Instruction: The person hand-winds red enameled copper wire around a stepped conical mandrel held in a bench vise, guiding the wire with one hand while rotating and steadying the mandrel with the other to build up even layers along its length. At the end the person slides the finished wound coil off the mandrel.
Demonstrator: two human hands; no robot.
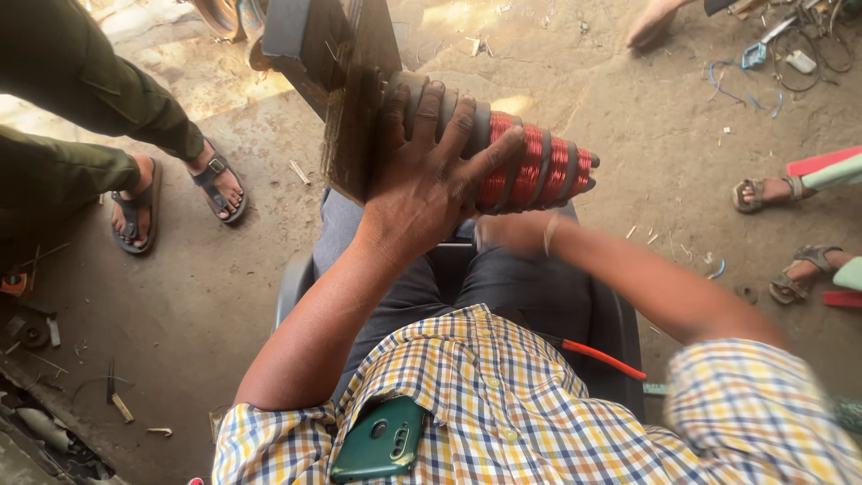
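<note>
At the far left a person in olive trousers stands in dark sandals (215, 184) on the dirt floor (224, 296), well apart from me. Nearer, scraps and small tools (117, 404) lie on the ground. My left hand (422, 184) comes next: its fingers (429, 117) are spread and curved over the top of the stepped coil former (503, 157), pressing it from above, thumb stretched right along the red copper winding (539, 166). The former lies on its side above my lap, its wide end against a dark wooden board (350, 135) on the left, its narrow end pointing right. The bare grey steps sit under my fingertips; the wound red steps lie right of them. My right hand (507, 232) is just below the former, blurred, so I cannot tell whether it is closed or open. A green phone (382, 442) sits in my shirt pocket. At the right edge, other sandalled feet (772, 190).
</note>
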